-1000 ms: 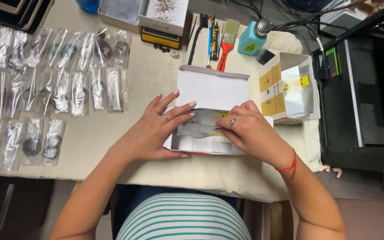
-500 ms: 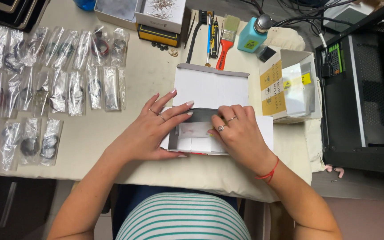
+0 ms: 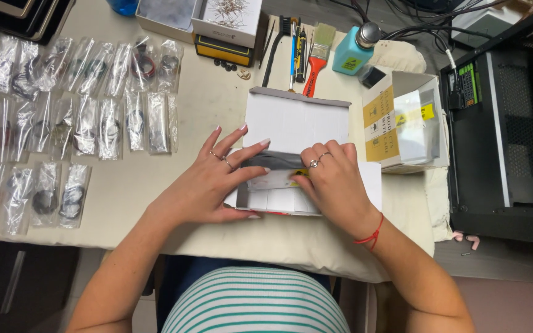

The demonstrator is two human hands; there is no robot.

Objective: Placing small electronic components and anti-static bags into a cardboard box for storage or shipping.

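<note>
Both hands sit on a white box [image 3: 297, 123] w/ its lid flipped open, lying at the front centre of the desk [image 3: 198, 105], just ahead of the person's striped shirt. Left hand [image 3: 217, 182] is spread flat, fingers fanned, pressing on the box's left edge & on a grey bag [image 3: 279, 161] inside it. Right hand [image 3: 334, 182] has fingers curled down, tips pressing the bag's right end; can't tell if it pinches or just pushes. Rings on both hands, red string on right wrist.

Left of box: rows of small clear plastic bags [image 3: 75, 117] w/ dark parts, laid flat. Just right of box: open cardboard carton [image 3: 402, 123] w/ yellow labels. Behind box: orange-handled brush [image 3: 316, 58], teal bottle [image 3: 354, 52], a few pens [image 3: 295, 52]. Far right, off the desk: black PC case [image 3: 507, 123].
</note>
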